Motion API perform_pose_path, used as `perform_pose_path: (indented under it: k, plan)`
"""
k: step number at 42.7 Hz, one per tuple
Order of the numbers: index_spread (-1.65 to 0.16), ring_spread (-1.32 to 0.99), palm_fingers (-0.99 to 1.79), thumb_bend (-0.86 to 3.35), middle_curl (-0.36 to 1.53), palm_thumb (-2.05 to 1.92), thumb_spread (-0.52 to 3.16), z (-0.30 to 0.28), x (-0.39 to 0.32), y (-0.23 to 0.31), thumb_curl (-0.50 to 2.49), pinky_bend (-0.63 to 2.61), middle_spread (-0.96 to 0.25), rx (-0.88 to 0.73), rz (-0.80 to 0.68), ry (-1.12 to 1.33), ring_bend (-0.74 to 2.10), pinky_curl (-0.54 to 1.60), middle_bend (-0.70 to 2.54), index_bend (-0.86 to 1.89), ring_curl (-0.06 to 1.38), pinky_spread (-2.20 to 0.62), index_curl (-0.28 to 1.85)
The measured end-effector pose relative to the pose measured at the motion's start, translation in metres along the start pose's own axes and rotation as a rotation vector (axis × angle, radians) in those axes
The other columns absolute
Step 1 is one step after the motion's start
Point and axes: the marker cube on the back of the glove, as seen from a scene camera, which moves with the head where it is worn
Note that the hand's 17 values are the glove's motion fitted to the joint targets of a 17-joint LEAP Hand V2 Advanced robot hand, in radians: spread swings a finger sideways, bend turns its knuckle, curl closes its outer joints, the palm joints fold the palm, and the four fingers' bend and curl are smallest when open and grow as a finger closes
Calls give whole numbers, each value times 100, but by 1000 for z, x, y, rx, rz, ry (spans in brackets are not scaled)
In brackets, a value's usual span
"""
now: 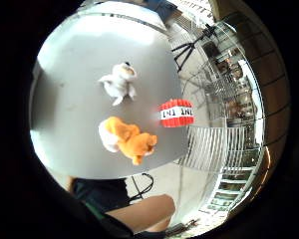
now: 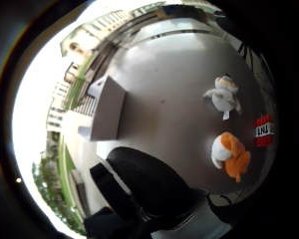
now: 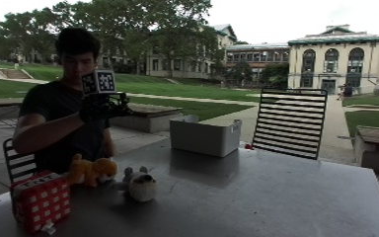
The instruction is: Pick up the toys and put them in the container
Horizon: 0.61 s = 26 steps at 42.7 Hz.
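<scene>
I have the gloved right hand point(image 3: 104, 107) raised at chest height above the near edge of the grey table point(image 3: 255, 187), holding nothing. From the outside view the fingers look loosely curled, not pinching; I read the hand as idle and unclenched, though the glove hides detail.

All three toys lie below the palm, well apart from it. Taking the palm as the clock centre in the outside view: the orange plush dog point(image 3: 92, 170) sits at about 6 o'clock, almost straight under the hand; the white-grey plush animal point(image 3: 139, 186) at about 5 o'clock, just beside the dog; the red TNT block toy point(image 3: 40, 201) at about 7 o'clock, nearest the table corner.

The white container point(image 3: 204, 136) stands farther along the table at roughly 4 o'clock, well apart from the toys, open top up.

The dog's long axis runs roughly across the table edge, head toward the TNT block.

My judgement: no toy is in the container yet. The dog is the nearest target, so the move is a straight drop, then a carry toward the container.
</scene>
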Motion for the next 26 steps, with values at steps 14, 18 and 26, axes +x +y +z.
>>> perform_pose_path:
  k: [14, 18, 26]
  plan:
    - [-19, -20, -1, -12, 34, -17, 89, 117, 100, 56, 9, 32, -3, -149, 139, -6, 17, 30, 23, 24, 13, -6, 40]
    - [-19, -21, -1, -12, 35, -16, 88, 138, 105, 66, 9, 31, -3, -212, 168, -10, 17, 30, 24, 24, 13, -6, 42]
    - [-19, -21, 6, -7, 39, -10, 91, 174, 109, 78, 12, 24, -4, -306, 178, -14, 16, 30, 32, 31, 13, -6, 45]
